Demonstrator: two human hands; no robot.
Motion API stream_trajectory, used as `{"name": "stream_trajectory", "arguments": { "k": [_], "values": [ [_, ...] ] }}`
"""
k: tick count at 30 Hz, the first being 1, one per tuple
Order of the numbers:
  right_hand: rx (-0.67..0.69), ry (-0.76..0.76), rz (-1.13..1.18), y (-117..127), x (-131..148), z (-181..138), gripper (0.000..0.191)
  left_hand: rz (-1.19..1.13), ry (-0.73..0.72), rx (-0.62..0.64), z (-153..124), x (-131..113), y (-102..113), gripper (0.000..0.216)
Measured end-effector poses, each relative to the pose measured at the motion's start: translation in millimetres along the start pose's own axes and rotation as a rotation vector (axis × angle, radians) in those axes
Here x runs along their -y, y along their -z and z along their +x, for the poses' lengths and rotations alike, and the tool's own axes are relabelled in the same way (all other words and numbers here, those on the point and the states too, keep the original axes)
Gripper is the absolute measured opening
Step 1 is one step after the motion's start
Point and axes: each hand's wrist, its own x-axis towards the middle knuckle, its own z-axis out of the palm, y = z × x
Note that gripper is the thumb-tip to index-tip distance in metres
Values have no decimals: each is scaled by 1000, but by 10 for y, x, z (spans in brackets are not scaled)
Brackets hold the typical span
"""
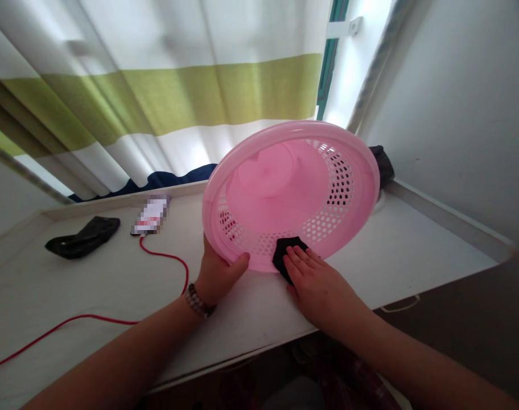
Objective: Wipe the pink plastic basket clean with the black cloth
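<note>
On the white worktop (pixel 246 324), rimmed at the back: a crumpled black item (pixel 84 237) at left, a phone (pixel 152 215) near it, a red cable (pixel 89 316) running from the phone.

The left arm (pixel 127 353) rises from lower left to the left hand (pixel 219 270) gripping below centre, thumb (pixel 239 266) visible, while the right arm (pixel 417 359) enters from lower right, right hand (pixel 317 282) pressing, fingers (pixel 301 263) extended.
</note>
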Motion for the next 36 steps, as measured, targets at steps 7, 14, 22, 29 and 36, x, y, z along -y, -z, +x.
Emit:
{"name": "stream_trajectory", "arguments": {
  "k": [7,14,22,29,36],
  "values": [
    [-78,-34,87,-127,211,97,51,176,-108,-78,-54,-52,29,103],
    [-99,39,149,-175,142,90,51,-5,-4,-44,-28,-53,21,93],
    [-105,43,138,-174,-57,48,49,-129,96,-17,-6,-49,-26,70],
    [-82,0,83,-77,-319,68,40,-155,57,3,5,-43,-34,67],
    [-75,1,223,-45,162,248,41,-104,102,-22,-1,-67,-40,59]
  ]
}}
